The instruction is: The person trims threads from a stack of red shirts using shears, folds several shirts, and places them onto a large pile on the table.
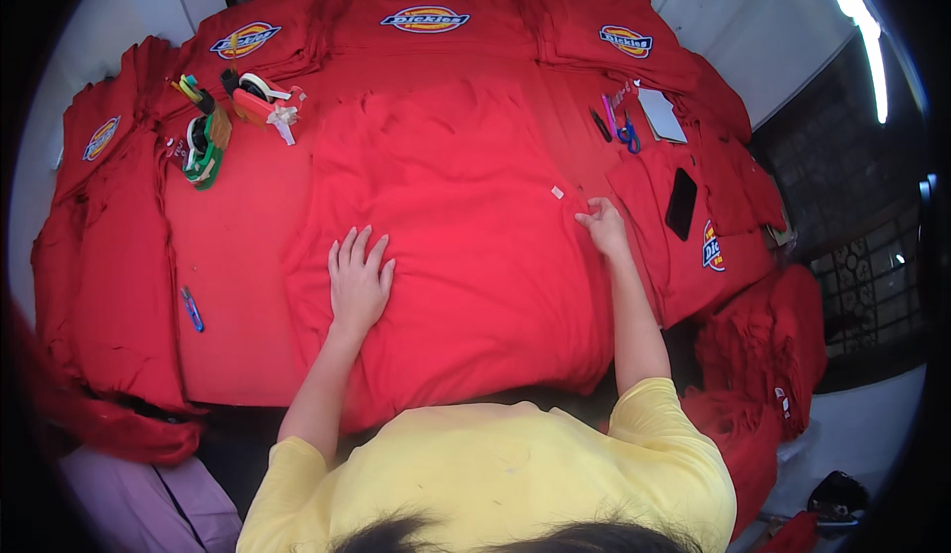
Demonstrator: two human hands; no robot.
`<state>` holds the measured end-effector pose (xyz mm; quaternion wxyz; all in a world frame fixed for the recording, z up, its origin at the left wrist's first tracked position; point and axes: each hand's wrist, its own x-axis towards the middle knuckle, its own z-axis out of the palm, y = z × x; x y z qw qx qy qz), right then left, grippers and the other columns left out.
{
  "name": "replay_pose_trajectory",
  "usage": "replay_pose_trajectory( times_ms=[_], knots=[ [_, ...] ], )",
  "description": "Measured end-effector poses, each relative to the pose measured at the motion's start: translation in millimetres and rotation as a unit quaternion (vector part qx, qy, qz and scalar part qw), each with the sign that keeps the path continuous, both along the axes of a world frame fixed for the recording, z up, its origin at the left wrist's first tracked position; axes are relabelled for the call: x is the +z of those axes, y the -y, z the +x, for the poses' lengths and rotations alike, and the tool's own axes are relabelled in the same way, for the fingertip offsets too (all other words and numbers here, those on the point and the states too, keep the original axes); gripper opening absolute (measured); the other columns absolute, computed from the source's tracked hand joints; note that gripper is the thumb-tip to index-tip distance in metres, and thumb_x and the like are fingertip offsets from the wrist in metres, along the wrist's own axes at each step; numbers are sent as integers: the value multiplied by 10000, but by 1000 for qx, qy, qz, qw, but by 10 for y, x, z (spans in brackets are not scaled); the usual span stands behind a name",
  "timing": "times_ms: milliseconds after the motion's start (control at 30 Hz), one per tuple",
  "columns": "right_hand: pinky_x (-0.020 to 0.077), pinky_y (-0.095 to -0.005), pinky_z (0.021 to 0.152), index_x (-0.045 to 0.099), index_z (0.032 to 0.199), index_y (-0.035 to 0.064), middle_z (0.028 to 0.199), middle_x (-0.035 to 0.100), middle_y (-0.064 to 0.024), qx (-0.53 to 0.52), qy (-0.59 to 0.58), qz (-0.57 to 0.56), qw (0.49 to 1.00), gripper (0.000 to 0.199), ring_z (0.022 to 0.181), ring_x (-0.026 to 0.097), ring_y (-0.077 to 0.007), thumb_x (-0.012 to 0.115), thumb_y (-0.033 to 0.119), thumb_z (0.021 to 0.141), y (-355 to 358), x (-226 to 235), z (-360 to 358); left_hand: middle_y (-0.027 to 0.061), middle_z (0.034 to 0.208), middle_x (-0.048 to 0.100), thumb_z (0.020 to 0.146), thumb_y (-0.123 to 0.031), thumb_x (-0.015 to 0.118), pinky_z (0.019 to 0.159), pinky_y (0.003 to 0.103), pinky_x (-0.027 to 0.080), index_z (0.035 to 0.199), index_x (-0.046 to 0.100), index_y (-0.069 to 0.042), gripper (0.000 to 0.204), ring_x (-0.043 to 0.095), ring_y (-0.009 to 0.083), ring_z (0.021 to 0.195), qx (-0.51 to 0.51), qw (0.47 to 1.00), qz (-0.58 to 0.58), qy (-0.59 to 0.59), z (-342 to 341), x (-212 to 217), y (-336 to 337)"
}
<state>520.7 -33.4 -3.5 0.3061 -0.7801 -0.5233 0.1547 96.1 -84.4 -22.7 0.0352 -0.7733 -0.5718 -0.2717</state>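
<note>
A large red knit garment [456, 246], which looks like a shirt or sweatshirt, lies spread over the table in front of me, its lower edge loosely bunched. My left hand [359, 281] rests flat on its left part, fingers stretched and slightly apart. At the garment's right edge, my right hand [604, 226] has its thumb and fingers pinched together on the cloth. A small white tag or sticker [557, 193] shows on the fabric just up and left of that hand.
Folded red garments [426, 43] with printed emblems line the far side and both flanks. At far left stand a green tape dispenser [205, 162] and a red one [260, 107]. A blue cutter [191, 308] lies left; blue scissors [628, 137], white paper [661, 115] and a black phone [682, 203] lie right.
</note>
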Motion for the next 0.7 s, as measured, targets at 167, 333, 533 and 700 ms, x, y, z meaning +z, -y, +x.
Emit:
replay_pose_trajectory(
  times_ms=[167, 333, 533, 700],
  knots=[
    [468, -464, 696, 591, 914, 20, 784, 614, -157, 30, 196, 169, 965, 144, 791, 606, -352, 604, 75, 782, -26, 525, -571, 103, 1361, 462, 881, -253, 581, 1106, 473, 222, 1223, 576, -106, 373, 359, 285, 1312, 1, 1000, -14, 16, -45, -61, 27],
    [449, -458, 735, 521, 954, 44, 973, 589, -154, 294, 260, 123, 911, 177, 898, 565, -359, 491, 25, 781, 375, 372, -1746, 109, 1337, 489, 864, -251, 599, 1101, 479, 236, 1202, 590, -100, 371, 383, 284, 1298, 2, 1000, 7, 26, -39, -112, 11],
    [391, -476, 976, 545, 1037, 22, 1050, 583, -167, 330, 253, 223, 881, 216, 1052, 548, -335, 505, 60, 828, 646, -250, -1939, 112, 1330, 493, 864, -245, 597, 1098, 479, 242, 1198, 592, -98, 365, 389, 283, 1293, 0, 1000, 6, 29, -26, -75, 31],
    [385, -492, 993, 549, 1024, 22, 1070, 541, -168, 313, 185, 224, 904, 211, 1039, 527, -359, 560, 48, 815, 676, -255, -1971, 110, 1328, 495, 868, -242, 591, 1094, 479, 247, 1197, 591, -93, 362, 394, 284, 1288, 1, 1000, 13, 22, -39, -79, 37]
  ],
)
